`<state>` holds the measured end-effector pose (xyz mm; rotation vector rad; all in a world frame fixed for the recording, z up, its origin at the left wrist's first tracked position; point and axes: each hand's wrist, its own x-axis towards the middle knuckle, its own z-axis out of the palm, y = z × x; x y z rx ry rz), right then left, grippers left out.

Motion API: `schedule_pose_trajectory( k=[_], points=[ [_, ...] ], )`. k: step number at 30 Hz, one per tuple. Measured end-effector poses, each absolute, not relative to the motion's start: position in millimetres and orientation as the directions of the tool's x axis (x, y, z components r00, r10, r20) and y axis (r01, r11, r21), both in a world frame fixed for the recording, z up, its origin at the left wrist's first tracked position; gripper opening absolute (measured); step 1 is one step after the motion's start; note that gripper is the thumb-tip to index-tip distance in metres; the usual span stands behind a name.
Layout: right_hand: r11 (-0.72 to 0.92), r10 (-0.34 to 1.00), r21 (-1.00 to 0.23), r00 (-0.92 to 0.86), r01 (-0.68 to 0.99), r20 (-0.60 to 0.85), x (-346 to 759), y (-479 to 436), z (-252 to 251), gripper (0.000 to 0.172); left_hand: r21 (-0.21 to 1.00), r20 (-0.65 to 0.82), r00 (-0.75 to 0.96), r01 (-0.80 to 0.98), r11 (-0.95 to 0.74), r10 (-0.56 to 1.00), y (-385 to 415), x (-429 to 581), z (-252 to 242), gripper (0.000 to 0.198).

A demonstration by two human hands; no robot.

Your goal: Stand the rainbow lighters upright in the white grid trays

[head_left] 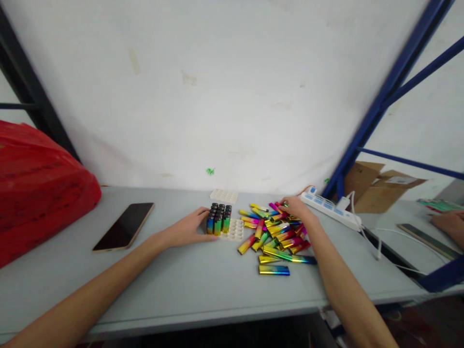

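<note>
My left hand is closed around the left side of a white holed tray, its thumb along the front edge and its fingers behind. Several shiny rainbow-coloured lighters with black tops stand upright in the left part of this tray; the holes on the right are bare. Over the far edge of a loose pile of metallic lighters, my right hand has its fingers bent down and pinched on a lighter, which is mostly hidden. One yellow-to-blue lighter lies at the pile's near side.
Behind the filled tray lies another white tray. A phone and a red plastic bag are on the left. To the right are a power strip, a blue frame post, a cardboard box and another person's hand.
</note>
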<state>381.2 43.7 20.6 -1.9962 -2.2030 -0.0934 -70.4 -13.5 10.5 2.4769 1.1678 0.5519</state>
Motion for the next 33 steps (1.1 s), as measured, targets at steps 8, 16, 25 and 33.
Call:
schedule_pose_trajectory(
  k=[8,16,25,33],
  points=[
    [0.180,0.978,-0.136,-0.163,0.974,0.131,372,38,29,0.020,0.422,0.186,0.600,0.666,-0.615,0.778,-15,-71,12,0.089],
    [0.290,0.948,-0.820,-0.030,0.494,0.317,352,34,33,0.039,0.422,0.191,0.603,0.662,-0.619,0.775,-16,-71,12,0.092],
    [0.177,0.942,-0.979,-0.271,-0.096,0.197,257,0,44,0.058,0.469,0.173,0.592,0.653,-0.594,0.787,-17,-69,13,0.096],
    [0.009,0.966,-0.998,-0.258,-0.066,0.026,206,-26,43,0.067,0.495,0.206,0.618,0.602,-0.626,0.759,-16,-69,12,0.087]
  ],
)
